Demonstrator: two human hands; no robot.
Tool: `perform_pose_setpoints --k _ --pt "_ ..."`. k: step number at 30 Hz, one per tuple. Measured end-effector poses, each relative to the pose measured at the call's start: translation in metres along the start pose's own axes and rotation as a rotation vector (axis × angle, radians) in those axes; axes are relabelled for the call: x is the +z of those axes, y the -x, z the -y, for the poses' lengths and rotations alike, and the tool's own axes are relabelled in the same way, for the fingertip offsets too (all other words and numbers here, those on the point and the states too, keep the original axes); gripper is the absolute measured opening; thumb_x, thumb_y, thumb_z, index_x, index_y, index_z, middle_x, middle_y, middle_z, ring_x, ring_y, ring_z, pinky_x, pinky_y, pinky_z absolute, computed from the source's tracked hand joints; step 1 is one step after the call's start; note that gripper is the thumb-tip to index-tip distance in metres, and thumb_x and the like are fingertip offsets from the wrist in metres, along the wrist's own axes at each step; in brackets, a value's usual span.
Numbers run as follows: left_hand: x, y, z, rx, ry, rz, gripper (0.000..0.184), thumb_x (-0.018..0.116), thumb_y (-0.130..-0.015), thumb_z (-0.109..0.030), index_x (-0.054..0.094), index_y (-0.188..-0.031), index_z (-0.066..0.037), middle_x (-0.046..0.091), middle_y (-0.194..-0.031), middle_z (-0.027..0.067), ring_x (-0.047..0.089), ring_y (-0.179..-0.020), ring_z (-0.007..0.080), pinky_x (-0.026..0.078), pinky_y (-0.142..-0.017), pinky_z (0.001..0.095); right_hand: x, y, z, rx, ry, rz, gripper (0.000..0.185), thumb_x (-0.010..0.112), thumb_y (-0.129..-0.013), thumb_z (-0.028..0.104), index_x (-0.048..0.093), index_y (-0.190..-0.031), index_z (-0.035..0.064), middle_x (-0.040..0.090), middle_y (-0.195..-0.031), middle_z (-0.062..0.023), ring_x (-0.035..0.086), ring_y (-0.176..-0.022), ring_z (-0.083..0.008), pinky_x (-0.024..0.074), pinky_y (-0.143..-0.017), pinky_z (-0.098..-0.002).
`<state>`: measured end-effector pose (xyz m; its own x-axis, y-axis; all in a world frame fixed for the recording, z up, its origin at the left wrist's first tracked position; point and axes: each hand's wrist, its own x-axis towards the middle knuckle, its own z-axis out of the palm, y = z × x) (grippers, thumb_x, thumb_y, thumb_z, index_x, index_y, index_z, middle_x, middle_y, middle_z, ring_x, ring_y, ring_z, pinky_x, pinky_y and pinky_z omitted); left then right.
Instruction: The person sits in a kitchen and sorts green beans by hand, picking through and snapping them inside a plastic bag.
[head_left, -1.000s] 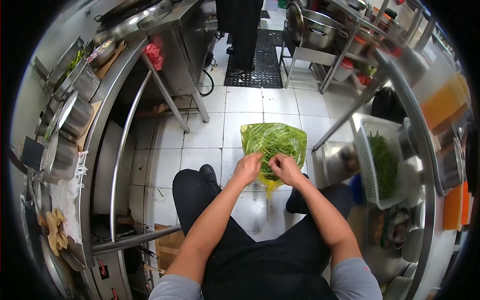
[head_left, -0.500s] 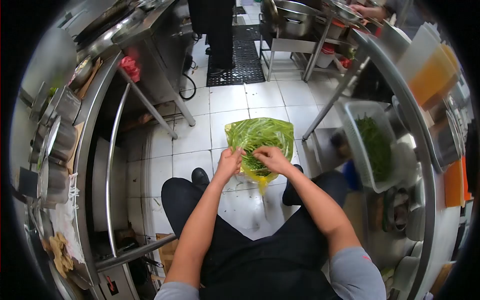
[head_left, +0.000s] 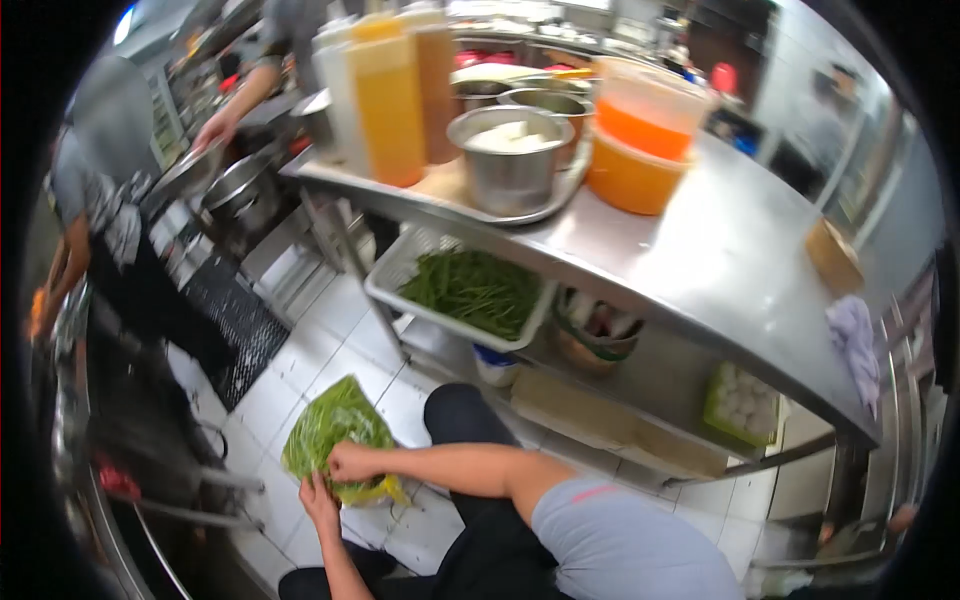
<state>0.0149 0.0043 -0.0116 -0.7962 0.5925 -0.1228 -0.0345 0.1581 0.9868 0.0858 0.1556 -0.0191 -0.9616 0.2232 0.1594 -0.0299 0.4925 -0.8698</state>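
A steel table [head_left: 760,250] stands on white floor tiles [head_left: 342,308] (dark-seamed), a light [head_left: 123,26] glowing upper left

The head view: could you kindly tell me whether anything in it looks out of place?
The plastic bag of greens appears to rest on the tiled floor, an odd spot for food; other greens sit in a white basket.

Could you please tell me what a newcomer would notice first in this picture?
Probably the bright orange tub on the steel table, upper right of centre, with a yellow bottle farther left. Under the tabletop, a white basket holds long greens. At lower left, the left hand and right hand are at a green bag.
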Motion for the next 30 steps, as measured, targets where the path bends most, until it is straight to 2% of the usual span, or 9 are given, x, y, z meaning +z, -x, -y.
perform_pose_setpoints --k 7,10,12,13,17,21,24,27,30 --pt "0.008 -0.011 0.005 0.07 0.069 -0.069 0.027 0.044 -0.103 -0.03 0.045 -0.085 -0.011 0.035 -0.058 -0.0045 0.032 -0.042 0.0031 0.024 -0.036 0.0217 0.008 0.0 0.003 0.138 -0.093 -0.401 0.02 0.064 -0.072 0.022 0.063 -0.069 0.0024 0.063 -0.064 -0.0194 0.063 -0.061 -0.0355 0.0497 -0.06 -0.0445" --pt "-0.037 -0.057 0.065 0.084 0.031 -0.137 0.027 0.052 -0.099 -0.031 0.052 -0.094 -0.005 0.052 -0.064 0.0039 0.052 -0.05 0.0175 0.041 -0.044 0.0306 0.003 -0.009 -0.02 0.12 -0.019 -0.472 0.016 0.063 -0.071 0.019 0.063 -0.069 0.0031 0.063 -0.065 -0.019 0.064 -0.064 -0.0362 0.0501 -0.061 -0.0455" --pt "-0.069 -0.104 0.112 0.002 -0.098 -0.261 0.026 0.038 -0.104 -0.026 0.047 -0.097 -0.004 0.05 -0.072 0.0057 0.046 -0.051 0.0163 0.038 -0.042 0.0322 0.005 -0.008 -0.024 0.203 0.033 -0.4 0.013 0.062 -0.069 0.014 0.064 -0.076 0.003 0.065 -0.074 -0.0207 0.064 -0.073 -0.0377 0.0509 -0.067 -0.0461" --pt "-0.058 -0.103 0.107 0.012 -0.421 -0.562 0.026 0.04 -0.103 -0.019 0.048 -0.115 0.003 0.059 -0.089 0.0138 0.058 -0.067 0.0257 0.046 -0.052 0.0374 0.009 -0.002 -0.029 0.113 0.113 -0.29 0.016 0.061 -0.068 0.012 0.065 -0.081 0.0027 0.065 -0.079 -0.0217 0.064 -0.078 -0.0384 0.0508 -0.071 -0.0461" --pt "-0.054 -0.087 0.097 0.243 -0.614 -0.303 0.049 0.066 -0.087 -0.007 0.046 -0.13 0.005 0.062 -0.111 0.0224 0.062 -0.096 0.0385 0.049 -0.083 0.043 0.013 0.004 -0.026 0.049 0.239 -0.03 0.023 0.064 -0.064 0.007 0.067 -0.087 0.002 0.066 -0.085 -0.0209 0.064 -0.087 -0.0386 0.0509 -0.079 -0.0443" --pt "-0.007 -0.026 0.036 0.194 -0.866 -0.166 0.054 0.072 -0.078 -0.011 0.051 -0.127 0.0 0.062 -0.117 0.0244 0.061 -0.106 0.0394 0.047 -0.089 0.0423 0.037 -0.003 -0.035 -0.009 0.29 0.084 0.028 0.063 -0.063 0.01 0.067 -0.089 -0.0008 0.066 -0.09 -0.0226 0.063 -0.09 -0.0403 0.0499 -0.08 -0.0454" --pt "-0.004 -0.027 0.02 0.244 -0.76 -0.234 0.04 0.061 -0.084 -0.032 0.065 -0.108 -0.001 0.068 -0.099 0.0237 0.064 -0.093 0.042 0.05 -0.076 0.0466 0.04 0.006 -0.028 0.064 0.156 -0.034 0.028 0.061 -0.07 0.012 0.07 -0.095 0.0007 0.067 -0.095 -0.0231 0.064 -0.091 -0.039 0.0503 -0.081 -0.0458" --pt "-0.02 -0.036 0.036 0.199 -0.752 -0.229 0.027 0.058 -0.084 -0.017 0.066 -0.103 0.0 0.068 -0.095 0.0225 0.066 -0.085 0.0366 0.05 -0.073 0.045 0.03 0.003 -0.027 0.141 0.293 0.091 0.032 0.058 -0.073 0.009 0.067 -0.103 0.0021 0.064 -0.105 -0.023 0.063 -0.097 -0.0382 0.0499 -0.084 -0.0466" --pt "-0.025 -0.037 0.044 0.194 -0.638 -0.27 0.024 0.058 -0.084 -0.013 0.063 -0.103 0.001 0.065 -0.087 0.0256 0.062 -0.084 0.0445 0.048 -0.072 0.0495 0.02 -0.002 -0.031 0.238 0.29 -0.019 0.038 0.055 -0.072 0.005 0.063 -0.108 0.002 0.06 -0.113 -0.022 0.058 -0.104 -0.0376 0.0469 -0.092 -0.0445"
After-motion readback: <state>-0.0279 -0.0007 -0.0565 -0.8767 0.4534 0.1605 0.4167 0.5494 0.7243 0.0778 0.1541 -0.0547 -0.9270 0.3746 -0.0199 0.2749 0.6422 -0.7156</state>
